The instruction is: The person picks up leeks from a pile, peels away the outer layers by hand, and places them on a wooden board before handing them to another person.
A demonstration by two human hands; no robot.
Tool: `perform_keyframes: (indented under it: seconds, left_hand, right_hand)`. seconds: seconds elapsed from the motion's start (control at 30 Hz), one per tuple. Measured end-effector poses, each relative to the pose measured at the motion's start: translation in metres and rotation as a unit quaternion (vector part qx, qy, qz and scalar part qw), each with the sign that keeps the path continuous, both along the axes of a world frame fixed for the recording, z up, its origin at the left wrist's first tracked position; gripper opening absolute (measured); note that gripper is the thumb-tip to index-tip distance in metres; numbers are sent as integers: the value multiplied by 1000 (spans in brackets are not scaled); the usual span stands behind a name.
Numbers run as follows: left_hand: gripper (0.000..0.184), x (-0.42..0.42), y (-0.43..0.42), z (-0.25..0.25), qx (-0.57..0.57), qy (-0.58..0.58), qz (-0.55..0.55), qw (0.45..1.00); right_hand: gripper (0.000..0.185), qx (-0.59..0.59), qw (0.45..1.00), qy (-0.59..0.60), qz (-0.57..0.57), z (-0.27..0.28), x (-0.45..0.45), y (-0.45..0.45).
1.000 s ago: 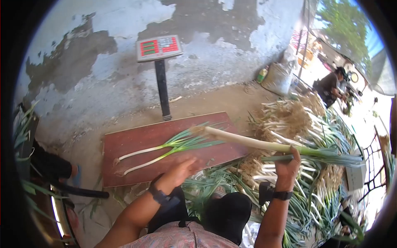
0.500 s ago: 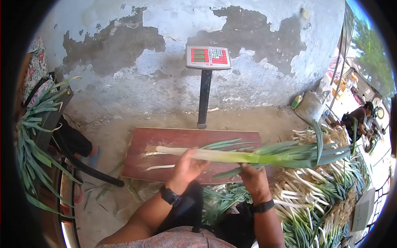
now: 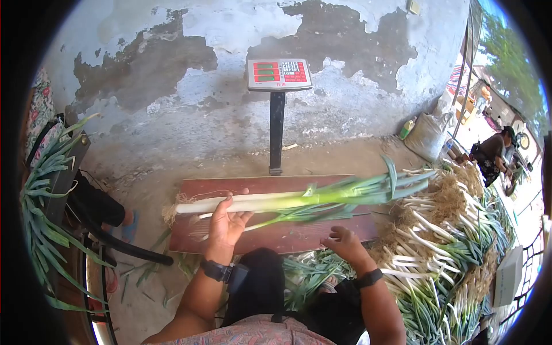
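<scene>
A thick leek point(image 3: 270, 201) lies across the red-brown scale platform point(image 3: 270, 244), white root end to the left and green leaves reaching past the right edge. My left hand point(image 3: 228, 221) is at its white stem, palm up, with the fingers passing under or behind it. Thinner leeks point(image 3: 282, 218) rest on the platform beneath the thick one, partly hidden by it. Near the platform's front right edge, my right hand point(image 3: 344, 240) is off the leek, fingers curled loosely and apart, holding nothing.
Behind the platform rises a scale display point(image 3: 279, 75) on a black post. A large leek pile point(image 3: 443, 230) covers the ground at right. More leeks point(image 3: 43, 195) hang at left beside a black curved bar point(image 3: 123, 244). A person point(image 3: 493, 154) crouches far right.
The thick leek has moved left and lower over the platform. My right hand has let go of it and drawn down. My left hand has shifted left along the stem.
</scene>
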State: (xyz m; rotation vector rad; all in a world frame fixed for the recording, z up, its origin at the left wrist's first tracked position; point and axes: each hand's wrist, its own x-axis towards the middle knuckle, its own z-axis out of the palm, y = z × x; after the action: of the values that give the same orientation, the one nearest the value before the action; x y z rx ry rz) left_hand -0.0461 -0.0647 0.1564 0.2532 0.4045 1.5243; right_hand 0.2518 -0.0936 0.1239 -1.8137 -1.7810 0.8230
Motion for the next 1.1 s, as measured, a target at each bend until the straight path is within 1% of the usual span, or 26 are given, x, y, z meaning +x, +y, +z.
perform_keyframes:
  seconds: [0.03,0.07,0.1,0.13,0.17,0.2,0.27,0.3,0.33,0.37,0.4,0.43,0.47,0.5,0.57,0.6,0.67,0.7,0.73,0.8,0.87,0.9,0.93,1.03,1.1]
  left_hand:
    - [15,1,-1,0,8,0,-1,1000]
    - [15,1,-2,0,17,0,-1,1000]
    - [15,1,-2,0,16,0,-1,1000]
    - [16,0,-2,0,40,-1,-14,999]
    - [17,1,-2,0,64,-3,-28,998]
    - [17,2,-3,2,64,-4,-31,997]
    - [20,5,-7,8,114,5,-62,991]
    - [20,6,-8,12,114,5,-63,991]
    - [23,7,-9,16,157,11,-89,983]
    - [25,9,-9,18,200,16,-114,973]
    - [25,11,-8,19,199,15,-113,973]
    - [27,14,-6,20,227,10,-127,966]
    - [30,17,-6,20,254,4,-140,957]
    - [30,19,-5,19,253,3,-137,958]
    - [32,23,-3,15,210,-3,-141,967]
    - [32,24,-1,10,209,-2,-135,969]
    - [29,20,5,-5,131,-84,-122,980]
    - [26,18,6,-10,113,-74,-103,985]
    - [23,16,6,-13,98,-91,-91,987]
    - [21,12,6,-16,103,-80,-75,989]
    - [20,7,7,-18,106,-75,-54,990]
    - [19,6,8,-18,109,-74,-56,990]
    - [19,4,9,-18,109,-74,-48,990]
    - [17,-1,11,-18,100,-81,-36,991]
    - [17,-7,13,-16,93,-108,-19,990]
  right_hand:
    - [66,-79,981,175,22,23,-6,-2]
    - [73,-154,926,343,43,38,-12,-3]
    - [73,-154,926,343,42,44,-18,-2]
    - [73,-158,860,480,63,47,-25,-2]
    - [72,-157,775,606,81,51,-30,-1]
    - [72,-156,776,606,79,55,-33,3]
    - [63,-87,649,754,53,65,-37,13]
    - [51,-61,624,778,40,74,-39,15]
    - [51,-61,624,778,39,75,-39,15]
    - [49,-26,608,792,44,75,-38,15]
    - [47,10,592,804,49,75,-37,16]
    - [37,14,575,817,39,74,-32,17]
    - [37,11,576,816,41,70,-27,17]
    - [33,13,573,819,34,66,-23,16]
    - [26,4,569,822,40,64,-16,15]
    - [26,-2,568,822,42,62,-11,15]
    - [28,22,575,817,45,53,-2,17]
    - [27,27,580,813,43,52,2,19]
    - [27,30,584,810,42,52,8,20]
    - [27,51,584,809,42,50,18,21]
    - [29,56,576,815,3,46,30,20]
    - [30,58,580,812,39,44,34,22]
    - [27,56,573,818,5,43,38,21]
    - [28,50,569,821,10,36,49,22]
    - [29,83,575,814,8,35,53,22]
